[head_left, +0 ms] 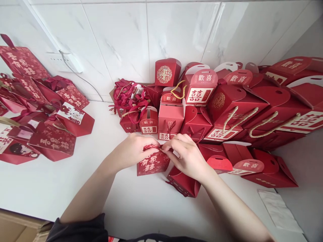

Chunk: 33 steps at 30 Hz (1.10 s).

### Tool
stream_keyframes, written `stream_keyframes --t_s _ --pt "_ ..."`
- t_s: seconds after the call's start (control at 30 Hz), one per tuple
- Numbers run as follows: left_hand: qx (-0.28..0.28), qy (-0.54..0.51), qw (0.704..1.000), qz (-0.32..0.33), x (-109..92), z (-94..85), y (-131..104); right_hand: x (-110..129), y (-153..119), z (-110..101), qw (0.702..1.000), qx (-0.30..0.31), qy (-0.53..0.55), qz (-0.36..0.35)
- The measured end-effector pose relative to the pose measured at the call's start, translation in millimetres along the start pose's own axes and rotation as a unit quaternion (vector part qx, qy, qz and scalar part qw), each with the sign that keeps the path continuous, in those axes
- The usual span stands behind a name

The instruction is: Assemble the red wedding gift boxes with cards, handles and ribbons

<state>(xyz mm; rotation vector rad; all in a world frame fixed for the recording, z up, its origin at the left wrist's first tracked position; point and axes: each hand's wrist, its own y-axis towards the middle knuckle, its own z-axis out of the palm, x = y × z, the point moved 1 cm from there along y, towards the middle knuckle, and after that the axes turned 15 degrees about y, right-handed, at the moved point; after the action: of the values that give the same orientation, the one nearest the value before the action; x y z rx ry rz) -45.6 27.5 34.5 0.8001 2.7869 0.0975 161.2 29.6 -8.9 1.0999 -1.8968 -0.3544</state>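
A red patterned gift box [153, 164] with pale Chinese characters on its front stands upright at the middle of the white table. My left hand [133, 149] pinches the top edge of this box from the left, thumb in front. From the right, my right hand [185, 154] has its thumb and fingertips pressed together at the same top edge, close to the left fingertips. What lies between the right fingertips is too small to tell. Just under my right hand, a darker red box [185, 183] lies on the table.
Many red boxes [236, 104], some with gold rope handles, are stacked at the right. Dark red ribbons [131, 95] lie heaped behind my left hand. More patterned boxes [54, 141] stand at the left. White tissue [280, 210] lies at the right edge, a cardboard box [20, 228] lower left.
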Motion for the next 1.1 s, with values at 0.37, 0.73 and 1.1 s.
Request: stream_keyframes --t_s 0.37,0.73,1.1 --pt "0.041 0.056 0.997 0.02 -2 5.2 -2 -4 -2 4 0.995 0.046 0.071 0.06" --pt "0.053 0.028 0.998 0.037 1 6.0 1 -4 0 8 0.977 0.036 0.161 0.138" --pt "0.03 0.047 0.997 0.048 -3 8.2 1 4 0 7 0.956 0.002 0.206 0.208"
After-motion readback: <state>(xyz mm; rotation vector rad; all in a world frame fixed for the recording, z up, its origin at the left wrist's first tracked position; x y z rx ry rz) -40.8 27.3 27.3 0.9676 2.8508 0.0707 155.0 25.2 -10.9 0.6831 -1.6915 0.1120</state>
